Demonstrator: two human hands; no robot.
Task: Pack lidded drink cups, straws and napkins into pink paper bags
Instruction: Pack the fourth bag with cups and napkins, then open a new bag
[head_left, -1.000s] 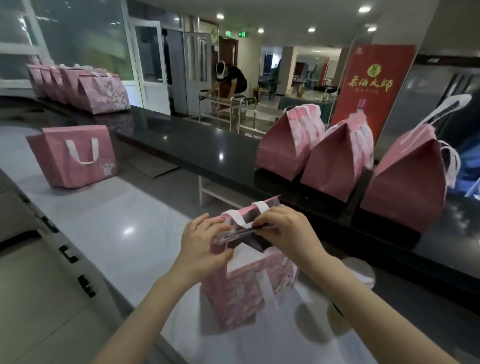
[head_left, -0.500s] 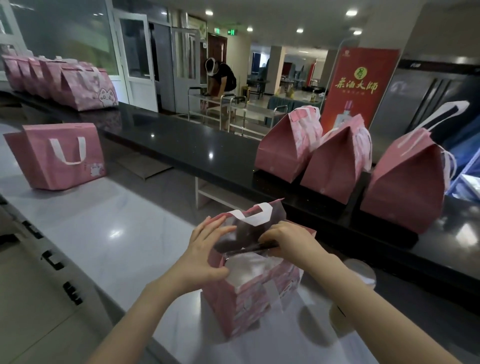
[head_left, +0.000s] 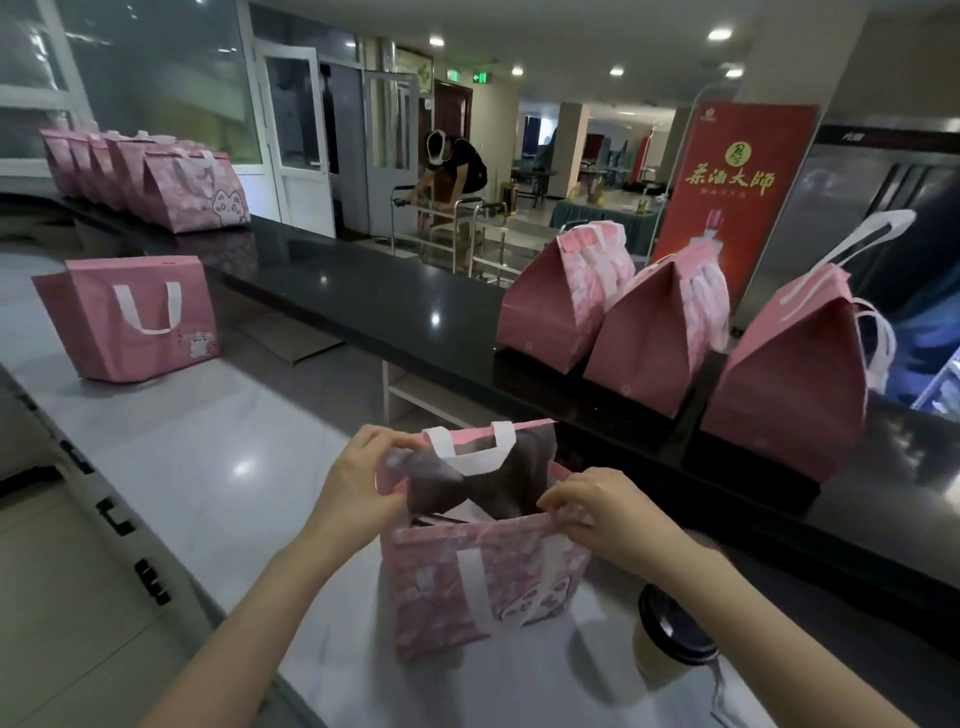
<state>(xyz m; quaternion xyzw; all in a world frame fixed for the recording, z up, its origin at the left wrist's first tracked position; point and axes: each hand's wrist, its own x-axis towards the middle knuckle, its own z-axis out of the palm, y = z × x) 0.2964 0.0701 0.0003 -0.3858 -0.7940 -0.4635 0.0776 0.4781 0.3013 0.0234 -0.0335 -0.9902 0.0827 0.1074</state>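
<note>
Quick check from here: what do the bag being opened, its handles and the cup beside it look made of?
Bag: thin matte pink paper by the look, its rim creasing where the left hand and right hand pinch it; lining looks dark.
Handles: flat white strips, probably paper or fabric tape.
Cup: pale, likely paper, with a glossy black lid, probably plastic.

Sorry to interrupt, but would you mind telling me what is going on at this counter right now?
A person is packing drinks into pink paper bags. Both hands hold the top of the open pink bag on the white counter: the left hand pinches its far edge, the right hand its near edge. A cup with a dark lid stands beside the bag, not yet inside. Three closed bags sit on the black ledge behind.
</note>
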